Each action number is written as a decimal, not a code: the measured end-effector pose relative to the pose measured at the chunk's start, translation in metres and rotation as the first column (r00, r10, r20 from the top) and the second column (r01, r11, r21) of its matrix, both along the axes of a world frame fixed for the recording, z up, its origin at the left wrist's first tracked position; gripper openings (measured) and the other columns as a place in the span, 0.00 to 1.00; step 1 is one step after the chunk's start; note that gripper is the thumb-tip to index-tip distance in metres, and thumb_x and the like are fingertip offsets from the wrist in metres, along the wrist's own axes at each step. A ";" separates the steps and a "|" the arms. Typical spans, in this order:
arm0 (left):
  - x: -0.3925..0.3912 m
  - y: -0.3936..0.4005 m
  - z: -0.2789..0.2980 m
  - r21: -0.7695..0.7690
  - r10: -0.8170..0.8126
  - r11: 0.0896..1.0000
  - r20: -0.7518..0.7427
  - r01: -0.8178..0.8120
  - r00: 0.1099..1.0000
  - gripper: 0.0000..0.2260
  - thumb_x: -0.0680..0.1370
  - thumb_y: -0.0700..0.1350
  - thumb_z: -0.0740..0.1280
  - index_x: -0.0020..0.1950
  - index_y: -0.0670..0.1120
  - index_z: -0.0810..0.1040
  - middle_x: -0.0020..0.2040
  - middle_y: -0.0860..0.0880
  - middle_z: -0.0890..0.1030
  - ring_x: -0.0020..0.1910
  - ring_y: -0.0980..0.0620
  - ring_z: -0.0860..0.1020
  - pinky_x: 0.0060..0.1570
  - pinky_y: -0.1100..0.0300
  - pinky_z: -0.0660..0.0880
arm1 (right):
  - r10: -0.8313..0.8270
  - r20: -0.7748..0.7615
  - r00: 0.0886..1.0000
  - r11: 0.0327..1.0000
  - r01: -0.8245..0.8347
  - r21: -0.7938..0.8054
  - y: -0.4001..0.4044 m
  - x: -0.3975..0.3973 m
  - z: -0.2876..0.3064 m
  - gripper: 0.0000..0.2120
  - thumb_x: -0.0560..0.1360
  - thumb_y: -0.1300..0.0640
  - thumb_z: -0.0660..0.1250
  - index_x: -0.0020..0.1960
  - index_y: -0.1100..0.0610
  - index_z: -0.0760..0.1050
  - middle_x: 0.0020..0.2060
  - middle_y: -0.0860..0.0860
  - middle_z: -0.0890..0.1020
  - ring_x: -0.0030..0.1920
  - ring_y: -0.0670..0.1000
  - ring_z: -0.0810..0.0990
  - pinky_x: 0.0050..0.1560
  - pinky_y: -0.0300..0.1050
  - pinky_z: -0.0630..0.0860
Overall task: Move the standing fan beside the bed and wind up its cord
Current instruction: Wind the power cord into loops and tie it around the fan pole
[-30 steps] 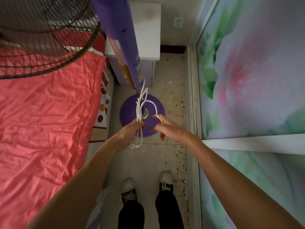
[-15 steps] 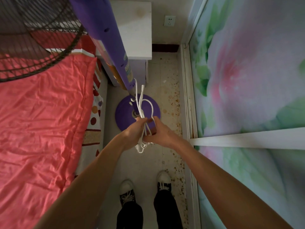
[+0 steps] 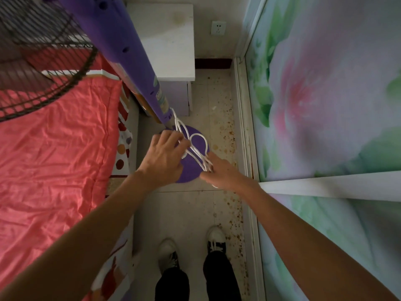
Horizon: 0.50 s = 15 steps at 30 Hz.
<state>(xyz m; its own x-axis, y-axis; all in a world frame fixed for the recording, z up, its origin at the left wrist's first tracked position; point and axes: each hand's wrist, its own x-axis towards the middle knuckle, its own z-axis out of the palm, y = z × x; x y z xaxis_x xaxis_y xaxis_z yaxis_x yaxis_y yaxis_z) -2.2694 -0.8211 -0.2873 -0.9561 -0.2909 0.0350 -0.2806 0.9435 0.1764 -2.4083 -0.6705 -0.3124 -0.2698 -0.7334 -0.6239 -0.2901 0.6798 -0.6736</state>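
The purple standing fan (image 3: 130,51) stands on the floor between the bed and the wardrobe, its round base (image 3: 191,168) under my hands and its dark wire cage (image 3: 43,68) at the upper left. The white cord (image 3: 195,146) hangs from the bottom of the pole in several loops. My right hand (image 3: 225,172) pinches the lower end of the looped bundle over the base. My left hand (image 3: 165,155) is spread over the loops near the pole, fingers touching the strands.
The bed with a pink-red cover (image 3: 54,159) fills the left. A white bedside cabinet (image 3: 171,40) stands behind the fan, with a wall socket (image 3: 218,28) beside it. A floral sliding wardrobe door (image 3: 325,105) lines the right. My shoes (image 3: 214,237) stand on the narrow tiled floor.
The bundle passed from my left hand to my right, which has pulled it right and stretched the loops out. My left hand has let go and moved up toward the pole.
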 end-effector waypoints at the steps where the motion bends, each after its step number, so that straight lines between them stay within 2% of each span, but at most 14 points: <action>1: -0.006 -0.005 -0.005 -0.069 -0.082 0.994 0.109 0.090 0.991 0.32 0.63 0.44 0.75 0.66 0.50 0.70 0.67 0.43 0.72 0.65 0.40 0.70 0.59 0.39 0.73 | 0.004 -0.033 0.999 1.000 -0.005 -0.023 0.001 -0.004 0.002 0.18 0.73 0.52 0.68 0.60 0.54 0.68 0.46 0.57 0.82 0.44 0.58 0.82 0.46 0.56 0.80; 3: -0.021 -0.015 -0.010 -0.159 -0.152 0.966 0.293 0.205 0.944 0.41 0.63 0.47 0.78 0.73 0.53 0.63 0.76 0.41 0.62 0.73 0.37 0.61 0.63 0.35 0.68 | 0.035 -0.134 0.990 0.996 -0.046 -0.077 0.004 -0.010 0.005 0.17 0.73 0.52 0.70 0.58 0.54 0.70 0.43 0.56 0.82 0.42 0.57 0.83 0.44 0.57 0.82; 6: -0.048 -0.024 -0.017 -0.291 -0.158 0.913 0.393 0.285 0.906 0.47 0.67 0.57 0.77 0.78 0.52 0.52 0.79 0.42 0.56 0.77 0.39 0.56 0.66 0.34 0.63 | 0.101 -0.295 0.950 0.980 -0.146 -0.134 0.006 -0.022 0.007 0.13 0.74 0.55 0.69 0.56 0.55 0.72 0.40 0.52 0.82 0.36 0.54 0.81 0.36 0.51 0.79; 7: -0.058 -0.024 -0.017 -0.317 -0.181 0.893 0.397 0.320 0.900 0.46 0.69 0.58 0.75 0.79 0.51 0.51 0.79 0.43 0.56 0.77 0.40 0.57 0.66 0.35 0.62 | 0.127 -0.330 0.936 0.973 -0.182 -0.142 0.006 -0.026 0.007 0.13 0.75 0.56 0.68 0.57 0.55 0.72 0.39 0.52 0.81 0.35 0.54 0.81 0.34 0.48 0.76; 9: -0.076 -0.021 -0.018 -0.288 -0.312 0.850 0.402 0.442 0.861 0.36 0.73 0.54 0.72 0.76 0.51 0.58 0.75 0.45 0.65 0.74 0.42 0.64 0.64 0.39 0.65 | 0.182 -0.401 0.898 0.954 -0.260 -0.148 0.003 -0.031 0.009 0.16 0.75 0.58 0.67 0.62 0.55 0.73 0.41 0.52 0.82 0.36 0.54 0.81 0.35 0.46 0.75; 11: -0.085 -0.022 -0.014 -0.199 -0.436 0.815 0.409 0.545 0.801 0.22 0.75 0.48 0.70 0.67 0.50 0.69 0.63 0.47 0.77 0.62 0.45 0.76 0.59 0.46 0.72 | 0.197 -0.417 0.887 0.944 -0.286 -0.165 0.003 -0.037 0.012 0.17 0.75 0.59 0.67 0.63 0.55 0.73 0.42 0.52 0.83 0.35 0.54 0.81 0.34 0.46 0.76; 13: -0.088 -0.030 -0.008 -0.114 -0.435 0.855 0.374 0.506 0.819 0.11 0.78 0.48 0.66 0.59 0.48 0.74 0.54 0.47 0.81 0.52 0.45 0.80 0.55 0.48 0.75 | 0.156 -0.390 0.907 0.947 -0.250 -0.203 0.003 -0.047 0.016 0.11 0.75 0.60 0.67 0.57 0.56 0.75 0.38 0.53 0.82 0.32 0.51 0.80 0.32 0.47 0.78; 15: -0.088 -0.035 -0.003 -0.114 -0.400 0.886 0.301 0.449 0.866 0.13 0.78 0.54 0.59 0.56 0.47 0.75 0.50 0.47 0.82 0.48 0.45 0.81 0.55 0.47 0.75 | 0.103 -0.371 0.923 0.950 -0.202 -0.239 0.004 -0.057 0.020 0.05 0.74 0.60 0.67 0.50 0.57 0.76 0.33 0.52 0.80 0.27 0.48 0.76 0.29 0.45 0.76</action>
